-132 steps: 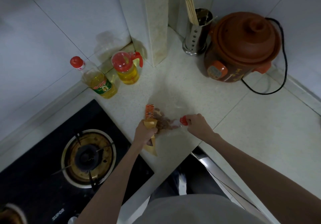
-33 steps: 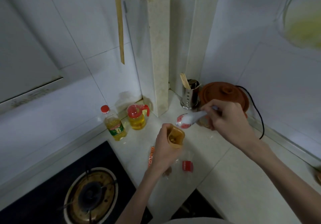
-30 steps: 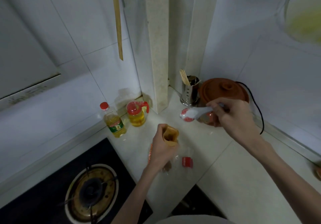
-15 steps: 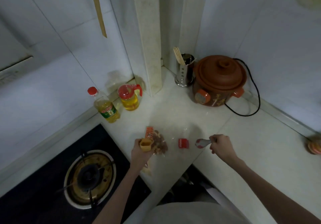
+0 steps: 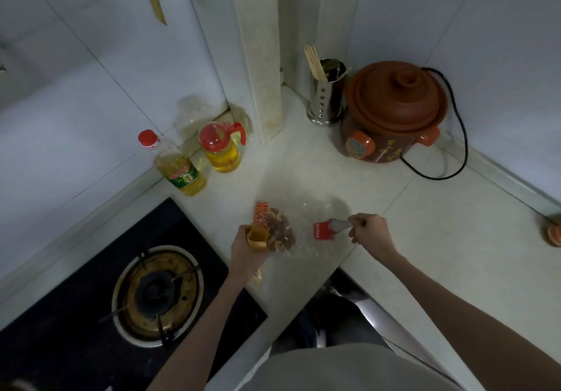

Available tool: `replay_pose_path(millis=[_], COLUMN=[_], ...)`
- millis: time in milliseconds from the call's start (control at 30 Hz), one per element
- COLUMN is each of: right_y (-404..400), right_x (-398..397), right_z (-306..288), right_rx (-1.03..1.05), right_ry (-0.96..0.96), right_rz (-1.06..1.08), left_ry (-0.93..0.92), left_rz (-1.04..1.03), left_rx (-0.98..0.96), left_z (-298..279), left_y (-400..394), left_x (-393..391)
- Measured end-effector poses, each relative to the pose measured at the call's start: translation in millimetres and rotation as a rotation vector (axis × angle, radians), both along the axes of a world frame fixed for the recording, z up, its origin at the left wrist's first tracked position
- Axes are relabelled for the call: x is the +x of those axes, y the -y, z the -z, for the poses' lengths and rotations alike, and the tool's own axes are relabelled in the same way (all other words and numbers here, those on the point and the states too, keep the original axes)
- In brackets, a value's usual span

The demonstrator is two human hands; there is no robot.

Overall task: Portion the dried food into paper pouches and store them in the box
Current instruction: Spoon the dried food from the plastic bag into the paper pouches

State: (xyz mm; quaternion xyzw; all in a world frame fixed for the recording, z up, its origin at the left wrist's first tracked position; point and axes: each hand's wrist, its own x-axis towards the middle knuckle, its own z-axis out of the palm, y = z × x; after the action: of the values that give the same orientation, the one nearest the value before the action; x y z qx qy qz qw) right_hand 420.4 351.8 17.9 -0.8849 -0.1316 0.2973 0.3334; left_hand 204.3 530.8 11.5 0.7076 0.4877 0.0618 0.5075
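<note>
Pale bench point(image 5: 425, 238), front edge; open paper pouch point(image 5: 256, 238) gripped by left hand point(image 5: 247, 252); spoon point(image 5: 338, 224) pinched by right hand point(image 5: 372, 231); dried food point(image 5: 280, 232) between.

Your left hand point(image 5: 247, 251) grips an open tan paper pouch point(image 5: 256, 237); your right hand point(image 5: 371, 232) holds a white spoon point(image 5: 339, 224) over the pale countertop point(image 5: 440, 238).

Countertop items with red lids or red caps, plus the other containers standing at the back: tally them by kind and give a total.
Oil bottle with red cap: 1
Oil jug with red lid: 1
Metal chopstick holder: 1
Brown clay cooker: 1
Total: 4
</note>
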Motion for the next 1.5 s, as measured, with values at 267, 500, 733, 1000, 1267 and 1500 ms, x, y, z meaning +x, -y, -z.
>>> replay_pose_path(millis=[267,500,733,1000,1267,1500], right_y=[13,4,-9,-30,-22,-13], right_x=[8,-6,-37,-30,-11,-5], right_z=[-20,-87,-141,-162,-182,-188], right_rx=[0.136,0.324,0.382,0.336,0.564,0.585], right_ry=[0.194,0.154,0.214,0.315,0.106,0.096], right_rz=[0.225,0.009,-0.397,-0.348,-0.123,-0.108], left_ry=[0.321,0.358,0.415,0.464,0.521,0.578], left_rz=[0.136,0.106,0.033,0.155,0.204,0.143], left_rx=[0.044,-0.063,-0.198,-0.192,-0.252,-0.197], left_z=[-44,-75,-110,-149,-164,-168], left_y=[12,25,23,22,15,28], left_x=[26,64,103,122,109,107])
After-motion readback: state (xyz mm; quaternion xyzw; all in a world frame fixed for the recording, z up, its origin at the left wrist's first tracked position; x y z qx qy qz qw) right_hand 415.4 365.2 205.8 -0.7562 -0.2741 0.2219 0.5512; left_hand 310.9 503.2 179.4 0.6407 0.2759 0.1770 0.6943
